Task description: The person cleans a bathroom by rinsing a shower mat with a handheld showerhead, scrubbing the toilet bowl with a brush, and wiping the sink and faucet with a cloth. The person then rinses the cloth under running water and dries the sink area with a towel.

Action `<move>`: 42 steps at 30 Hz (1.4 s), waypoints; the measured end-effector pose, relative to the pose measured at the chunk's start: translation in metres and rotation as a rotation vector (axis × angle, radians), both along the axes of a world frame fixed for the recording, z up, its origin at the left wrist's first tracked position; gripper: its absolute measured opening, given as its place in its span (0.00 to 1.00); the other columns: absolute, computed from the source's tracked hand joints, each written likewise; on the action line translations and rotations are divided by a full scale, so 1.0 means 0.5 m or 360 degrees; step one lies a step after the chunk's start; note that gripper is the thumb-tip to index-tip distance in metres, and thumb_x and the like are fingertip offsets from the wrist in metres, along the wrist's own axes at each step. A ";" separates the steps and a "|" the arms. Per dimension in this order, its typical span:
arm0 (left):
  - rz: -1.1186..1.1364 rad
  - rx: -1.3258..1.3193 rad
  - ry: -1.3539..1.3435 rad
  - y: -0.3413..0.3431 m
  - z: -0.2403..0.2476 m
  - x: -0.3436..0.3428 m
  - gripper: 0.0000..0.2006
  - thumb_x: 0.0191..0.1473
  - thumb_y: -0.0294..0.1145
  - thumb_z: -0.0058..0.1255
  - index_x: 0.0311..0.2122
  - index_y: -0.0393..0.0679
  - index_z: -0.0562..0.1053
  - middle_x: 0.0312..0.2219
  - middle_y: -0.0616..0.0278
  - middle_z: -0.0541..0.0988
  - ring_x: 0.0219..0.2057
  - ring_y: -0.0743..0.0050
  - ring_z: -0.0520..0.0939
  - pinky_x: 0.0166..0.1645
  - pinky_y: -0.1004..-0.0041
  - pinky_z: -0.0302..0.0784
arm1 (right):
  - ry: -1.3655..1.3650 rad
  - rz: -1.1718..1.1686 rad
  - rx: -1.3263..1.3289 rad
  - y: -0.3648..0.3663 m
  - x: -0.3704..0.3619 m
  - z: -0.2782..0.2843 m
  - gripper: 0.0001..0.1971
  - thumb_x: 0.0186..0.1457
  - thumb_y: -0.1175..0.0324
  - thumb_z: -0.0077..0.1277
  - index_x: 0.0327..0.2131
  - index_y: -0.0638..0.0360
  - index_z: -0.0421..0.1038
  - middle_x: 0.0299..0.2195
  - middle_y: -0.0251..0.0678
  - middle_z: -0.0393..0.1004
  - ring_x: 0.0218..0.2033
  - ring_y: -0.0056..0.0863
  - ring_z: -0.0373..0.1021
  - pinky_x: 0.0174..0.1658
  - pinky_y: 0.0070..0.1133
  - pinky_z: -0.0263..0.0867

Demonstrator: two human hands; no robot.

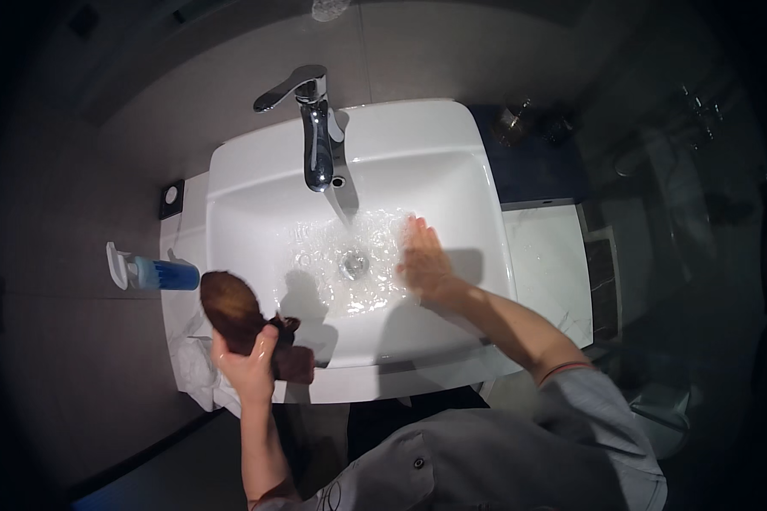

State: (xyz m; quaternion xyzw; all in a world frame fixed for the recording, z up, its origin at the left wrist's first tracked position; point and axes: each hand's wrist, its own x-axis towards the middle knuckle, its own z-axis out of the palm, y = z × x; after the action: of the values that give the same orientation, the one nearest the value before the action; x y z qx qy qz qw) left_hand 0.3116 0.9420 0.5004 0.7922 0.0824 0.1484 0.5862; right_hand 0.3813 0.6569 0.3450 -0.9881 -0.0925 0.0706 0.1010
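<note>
My left hand (249, 366) is closed around a dark brown object that looks like a leather shoe (230, 308), at the near left rim of the white washbasin (435, 128). The shoe's rounded end points up and left. Dark strips and a reddish-brown flap (295, 364) hang on its right side, and part of it is hidden by my fingers. Over on the right, my right hand (424, 260) reaches into the basin with fingers stretched out, holding nothing, at the edge of rippling, bubbly water (315, 247). A round drain (353, 265) shows through this water.
A chrome tap (317, 145) stands at the basin's back, its lever angled left. Left of the basin are a pump bottle of blue liquid (166, 274), a small dark box (171, 198) and crumpled white cloth or paper (200, 375). Small glass items (513, 122) sit at the back right.
</note>
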 end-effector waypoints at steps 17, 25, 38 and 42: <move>0.0530 0.0025 -0.0030 0.154 0.027 -0.183 0.17 0.47 0.34 0.64 0.39 0.37 0.71 0.31 0.65 0.76 0.32 0.79 0.74 0.40 0.78 0.70 | 0.0124 0.0667 0.0494 0.058 0.010 -0.076 0.21 0.58 0.56 0.42 0.51 0.56 0.66 0.42 0.35 0.71 0.45 0.30 0.66 0.51 0.27 0.58; 0.0903 -0.0272 -0.0037 0.228 0.052 -0.264 0.10 0.51 0.30 0.59 0.36 0.38 0.72 0.29 0.63 0.77 0.28 0.76 0.77 0.37 0.76 0.73 | -0.0450 0.0617 0.0469 0.141 0.045 -0.091 0.06 0.50 0.73 0.47 0.34 0.55 0.71 0.37 0.35 0.71 0.38 0.33 0.65 0.47 0.27 0.58; 0.0804 -0.0670 0.0314 0.430 0.009 -0.276 0.17 0.49 0.29 0.61 0.43 0.36 0.71 0.35 0.60 0.78 0.34 0.75 0.78 0.40 0.75 0.74 | -0.0393 0.0624 0.0178 0.317 -0.014 0.128 0.17 0.39 0.75 0.59 0.37 0.60 0.72 0.52 0.45 0.63 0.55 0.44 0.60 0.55 0.38 0.55; 0.0868 -0.0666 0.0306 0.491 0.005 -0.301 0.18 0.51 0.26 0.58 0.46 0.36 0.69 0.36 0.58 0.78 0.35 0.74 0.78 0.41 0.74 0.75 | -0.0468 0.0597 0.1027 0.534 -0.101 0.210 0.13 0.41 0.78 0.56 0.36 0.65 0.72 0.53 0.51 0.62 0.55 0.47 0.60 0.54 0.36 0.60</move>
State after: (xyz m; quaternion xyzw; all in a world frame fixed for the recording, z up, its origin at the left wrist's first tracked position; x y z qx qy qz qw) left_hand 0.1609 1.1875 0.5027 0.6143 0.3741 0.2040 0.6641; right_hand 0.3308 0.9242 0.4498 -0.8711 -0.3022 -0.0870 0.3772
